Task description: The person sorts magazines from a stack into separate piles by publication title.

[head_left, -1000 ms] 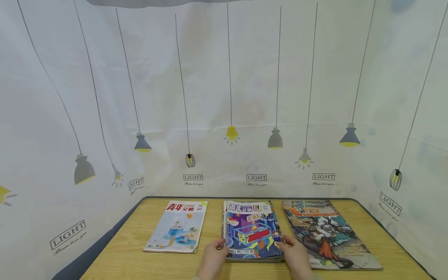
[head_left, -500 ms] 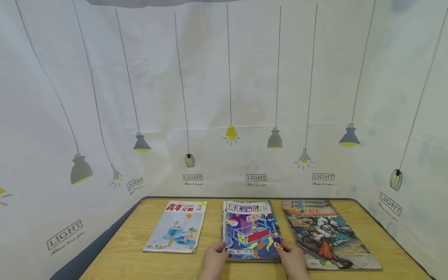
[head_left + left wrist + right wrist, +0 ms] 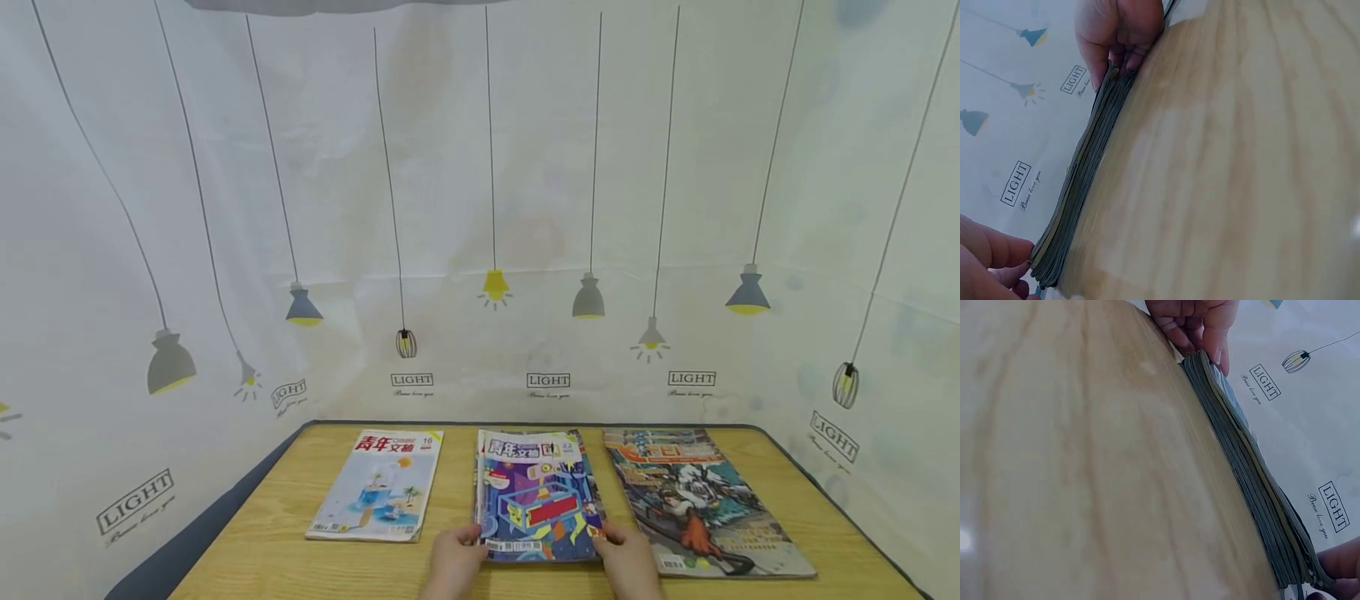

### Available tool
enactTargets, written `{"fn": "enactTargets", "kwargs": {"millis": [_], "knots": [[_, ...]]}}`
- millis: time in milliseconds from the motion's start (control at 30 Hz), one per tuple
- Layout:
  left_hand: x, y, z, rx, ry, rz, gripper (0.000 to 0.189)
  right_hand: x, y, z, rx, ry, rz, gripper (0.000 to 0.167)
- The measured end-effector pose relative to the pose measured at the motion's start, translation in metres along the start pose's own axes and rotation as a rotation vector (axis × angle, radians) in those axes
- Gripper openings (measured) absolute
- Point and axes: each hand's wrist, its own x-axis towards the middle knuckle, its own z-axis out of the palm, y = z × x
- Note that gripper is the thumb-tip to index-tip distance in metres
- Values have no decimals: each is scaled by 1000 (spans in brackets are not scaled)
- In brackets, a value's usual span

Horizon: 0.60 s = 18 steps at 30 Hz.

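A stack of magazines (image 3: 536,500) lies in the middle of the wooden table, a purple and blue cover on top. My left hand (image 3: 454,560) grips its near left corner, thumb over the top and fingers at the side and below. At the near right corner my right hand (image 3: 628,558) holds it the same way. The left wrist view shows the layered page edges (image 3: 1085,175) end-on, slightly bowed. Those edges (image 3: 1247,469) also face the right wrist view, low over the table. Fingertips under the stack are partly hidden.
To the left lies a magazine (image 3: 375,487) with a light blue cover. On the right, several larger magazines (image 3: 701,508) overlap in a pile. Bare wood (image 3: 300,575) shows at the front left. A white curtain (image 3: 480,208) printed with lamps surrounds the table.
Both hands stay at the stack's near corners with only small shifts. In the head view, the top cover's near edge now sits slightly lower.
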Motion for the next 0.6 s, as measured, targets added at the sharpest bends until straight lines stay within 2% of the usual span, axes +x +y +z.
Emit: {"fn": "enactTargets", "kwargs": {"millis": [100, 300, 500, 600], "knots": [[-2, -2, -1, 44, 3, -3, 31, -4, 0, -4, -50, -14, 6, 40], [-12, -4, -9, 89, -34, 62, 30, -13, -1, -10, -171, -18, 31, 41], [-22, 0, -15, 137, -46, 9, 30, -18, -3, -13, -195, -83, 60, 44], [-24, 0, -16, 162, -40, 39, 30, -18, -1, -14, -208, -103, 55, 45]]}}
